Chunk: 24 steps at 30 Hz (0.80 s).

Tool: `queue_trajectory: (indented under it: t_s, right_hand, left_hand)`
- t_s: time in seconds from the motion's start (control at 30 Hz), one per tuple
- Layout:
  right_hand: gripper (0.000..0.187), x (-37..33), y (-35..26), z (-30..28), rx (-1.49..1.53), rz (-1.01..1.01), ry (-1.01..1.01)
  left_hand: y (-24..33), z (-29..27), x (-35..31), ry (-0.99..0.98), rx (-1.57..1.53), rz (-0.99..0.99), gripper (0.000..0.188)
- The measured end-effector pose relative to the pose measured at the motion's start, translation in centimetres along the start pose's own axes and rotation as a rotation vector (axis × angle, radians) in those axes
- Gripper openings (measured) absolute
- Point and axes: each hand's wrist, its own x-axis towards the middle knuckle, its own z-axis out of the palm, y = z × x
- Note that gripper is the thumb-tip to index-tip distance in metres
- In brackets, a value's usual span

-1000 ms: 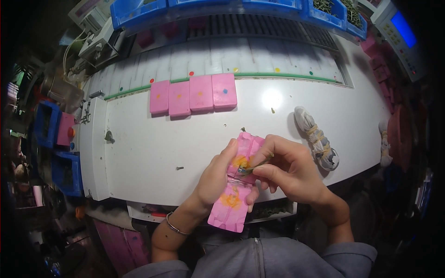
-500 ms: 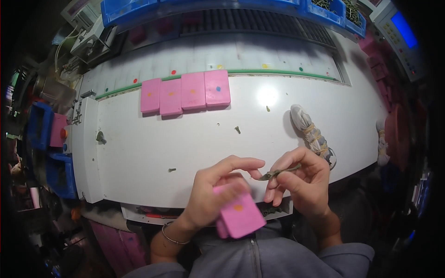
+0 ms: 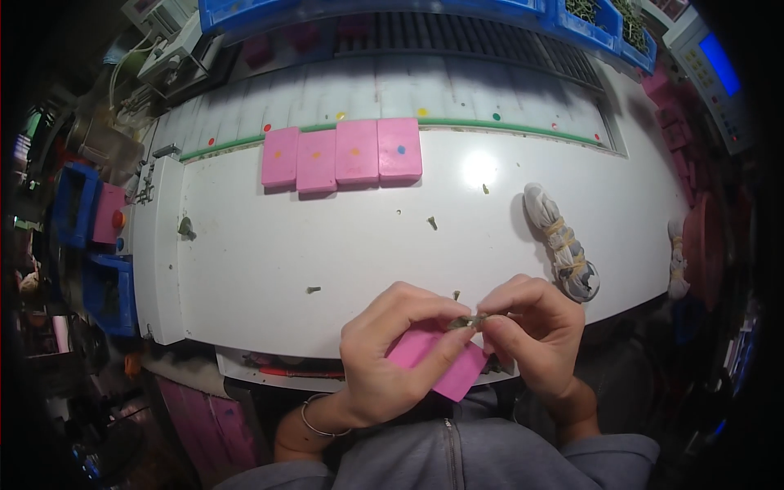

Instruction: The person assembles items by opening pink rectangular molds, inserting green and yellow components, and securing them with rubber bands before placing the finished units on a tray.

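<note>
Close to my body, my left hand (image 3: 390, 355) holds a pink rectangular block (image 3: 460, 374) in its palm and fingers. Its thumb and forefinger also close on one end of a small dark green piece (image 3: 464, 323). From the other side, my right hand (image 3: 541, 341) pinches that piece between thumb and fingertips. The two hands nearly meet over the block, and fingers hide much of the green piece. Beyond them, pink blocks (image 3: 358, 153) with coloured dots stand side by side on the white table (image 3: 269, 245).
A cloth bundle (image 3: 562, 245) tied with bands lies right of my hands. Small green scraps (image 3: 433, 223) dot the table. Blue bins (image 3: 592, 23) line the back, some holding green pieces. A device with a blue screen (image 3: 719, 61) stands far right. An open drawer (image 3: 286, 369) sits below the front edge.
My left thumb and forefinger have closed on the green piece, which only the right hand held before. The hands have come together. A small scrap now shows on the table just beyond them.
</note>
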Motion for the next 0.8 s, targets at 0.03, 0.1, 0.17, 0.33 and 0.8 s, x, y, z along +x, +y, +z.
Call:
queue_trajectory:
  t_s: [0.03,0.1,0.17,0.33,0.8]
  right_hand:
    - [0.019,-0.1,0.1,0.2,-0.001,-0.001,0.001]
    - [0.020,-0.4,0.3,0.7,-0.319,-0.155,0.144]
    - [0.020,-0.2,0.6,0.7,-0.572,-0.348,0.127]
    - [0.010,-0.4,-0.2,1.1,-0.764,-0.414,0.105]
    - [0.011,5.3,-2.5,1.2,-0.581,0.018,-0.333]
  left_hand:
    - [0.0,0.0,0.0,0.023,0.004,-0.012,0.013]
    - [-0.5,-0.2,-0.1,0.031,-0.023,-0.032,0.014]
    - [-0.9,-0.4,-0.2,0.039,-0.049,-0.054,0.016]
    - [-0.8,-0.2,-0.3,-0.040,-0.198,-0.134,0.013]
    - [-1.5,-1.9,0.7,0.116,0.003,-0.078,0.020]
